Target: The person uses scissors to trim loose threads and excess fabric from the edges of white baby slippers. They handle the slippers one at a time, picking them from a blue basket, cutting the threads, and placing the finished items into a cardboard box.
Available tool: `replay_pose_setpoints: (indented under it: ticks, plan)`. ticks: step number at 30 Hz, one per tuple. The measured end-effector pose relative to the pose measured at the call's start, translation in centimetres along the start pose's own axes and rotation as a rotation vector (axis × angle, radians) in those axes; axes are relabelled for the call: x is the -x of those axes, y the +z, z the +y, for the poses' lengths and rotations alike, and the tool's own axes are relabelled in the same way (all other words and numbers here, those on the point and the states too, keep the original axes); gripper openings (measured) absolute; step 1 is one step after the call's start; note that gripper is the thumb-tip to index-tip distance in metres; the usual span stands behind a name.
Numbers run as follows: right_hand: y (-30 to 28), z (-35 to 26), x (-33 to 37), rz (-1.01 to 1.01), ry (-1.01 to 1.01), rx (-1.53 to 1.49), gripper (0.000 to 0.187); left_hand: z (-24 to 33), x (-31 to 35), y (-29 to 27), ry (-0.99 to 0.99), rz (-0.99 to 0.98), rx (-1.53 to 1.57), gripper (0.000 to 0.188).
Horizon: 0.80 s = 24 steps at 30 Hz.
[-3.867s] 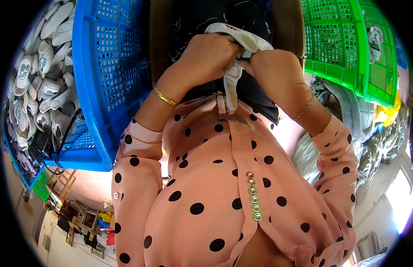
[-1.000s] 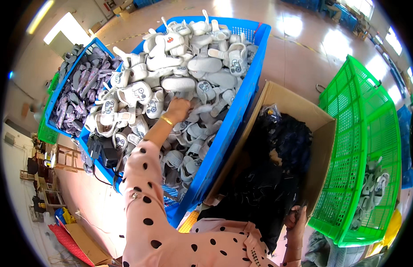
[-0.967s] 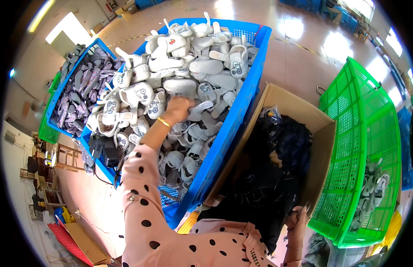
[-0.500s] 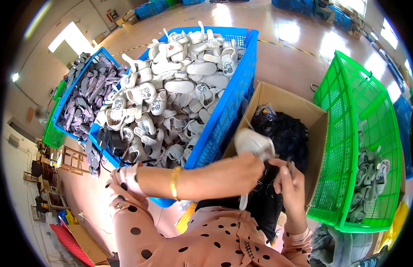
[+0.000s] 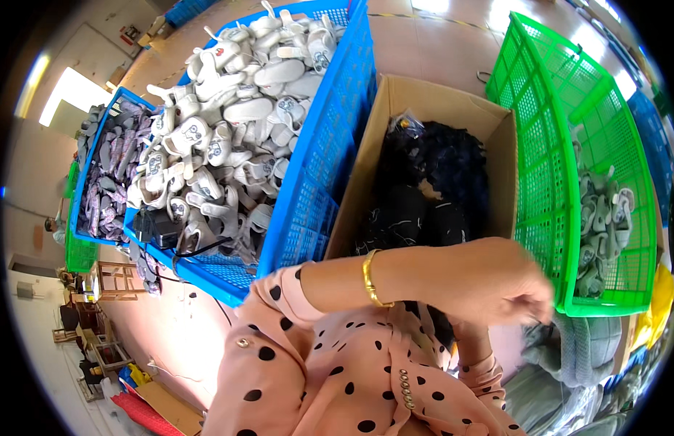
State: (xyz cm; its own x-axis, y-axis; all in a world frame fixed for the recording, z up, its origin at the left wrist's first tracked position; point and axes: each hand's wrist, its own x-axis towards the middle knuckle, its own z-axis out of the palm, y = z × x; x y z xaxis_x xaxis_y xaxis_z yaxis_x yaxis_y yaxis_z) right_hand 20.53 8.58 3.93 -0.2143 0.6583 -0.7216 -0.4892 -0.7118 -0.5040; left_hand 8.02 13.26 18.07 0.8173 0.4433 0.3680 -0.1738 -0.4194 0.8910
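My left hand (image 5: 508, 287) reaches far to the right, across my body, its forearm with a gold bracelet passing over the near edge of the cardboard box (image 5: 497, 196). Its fingers are curled in and slightly blurred; whatever they grip does not show. Only the wrist of my right hand (image 5: 471, 341) shows, beneath the left; its fingers are hidden. Dark blue-black material (image 5: 453, 156) fills part of the box, and my legs in black show at its near side. Left of the box, a blue crate (image 5: 337, 138) is heaped with white shoes (image 5: 246, 109).
A green mesh crate (image 5: 540, 138) at the right contains grey shoes (image 5: 602, 218). Grey fabric (image 5: 580, 349) lies below it. Farther left, a smaller blue crate (image 5: 97, 182) carries purple-grey shoes. A black device (image 5: 159, 229) with a cable sits on the large blue crate's near corner.
My left hand has swung right, from over the box to near the green crate, covering my right hand. The white shoe at my hands is out of sight. The view has shifted.
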Motion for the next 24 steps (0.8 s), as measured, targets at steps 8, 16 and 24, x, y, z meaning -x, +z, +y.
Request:
replay_pose_setpoints:
  ticks: [8, 16, 24]
  plan:
    - [-3.8, 3.7, -0.2, -0.199, 0.132, 0.09, 0.023, 3.1, 6.1, 2.1, 0.503, 0.255, 0.392, 0.016]
    - [-2.7, 4.4, 0.2, -0.221, 0.206, 0.042, 0.03, -0.6, 13.4, 3.3, 0.157, 0.315, 0.049, 0.006]
    - [-1.3, 4.9, 2.4, -0.21, 0.191, 0.022, 0.021, -6.3, 16.2, 6.9, -0.58, 0.634, -0.568, 0.038]
